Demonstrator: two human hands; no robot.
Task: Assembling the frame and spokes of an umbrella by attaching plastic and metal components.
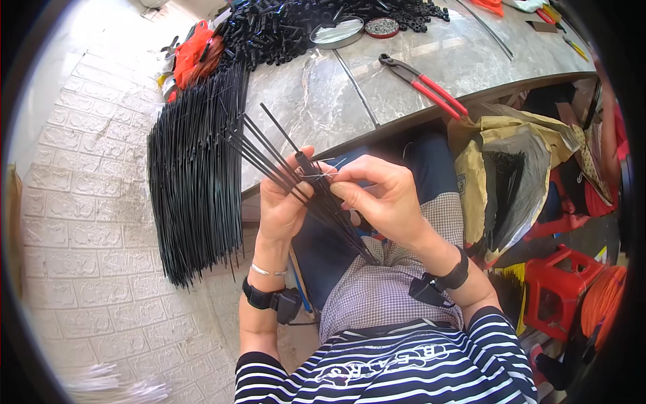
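Where the marble table [316,101] ends, a large heap of black rods [195,182] hanging over its edge. Nearer, red-handled pincers [424,82] lying on the tabletop. Above the lap, a small bundle of black rods [296,178] clasped in the left hand [286,202], right hand [380,195] pinching thin wire [321,175] around it.

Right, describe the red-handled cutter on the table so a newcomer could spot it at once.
Start at the grey marbled table above the person's hands. Beyond its near curved edge, right of centre, lies the red-handled cutter, alone on bare stone. Its two long red handles point toward the table edge and its dark metal head toward the heap of black parts; the orange tools nearby lie at the table's far corners.
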